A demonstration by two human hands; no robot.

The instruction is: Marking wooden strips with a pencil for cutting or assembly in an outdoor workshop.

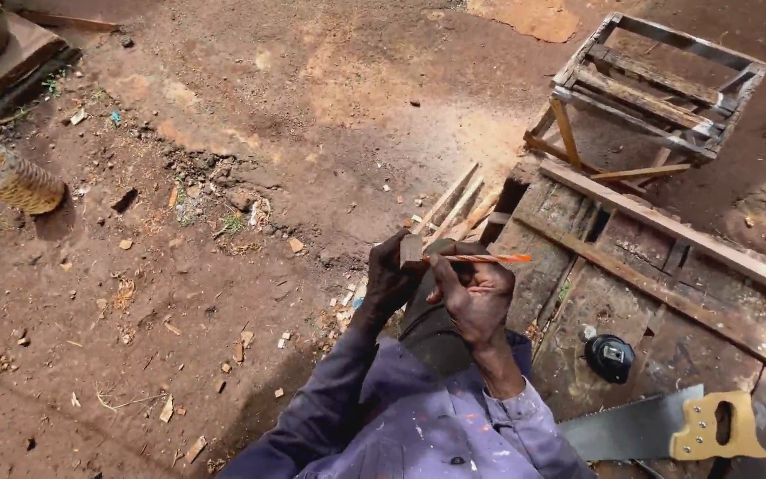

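Hands meet mid-frame: left hand grips a small wood block; right hand pinches an orange pencil, lying sideways, tip touching the block beside the counter.

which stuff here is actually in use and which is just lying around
In use: small wood block in the left hand; orange pencil in the right hand.

Lying about: handsaw, tape measure, wooden frame, loose slats, wood chips.
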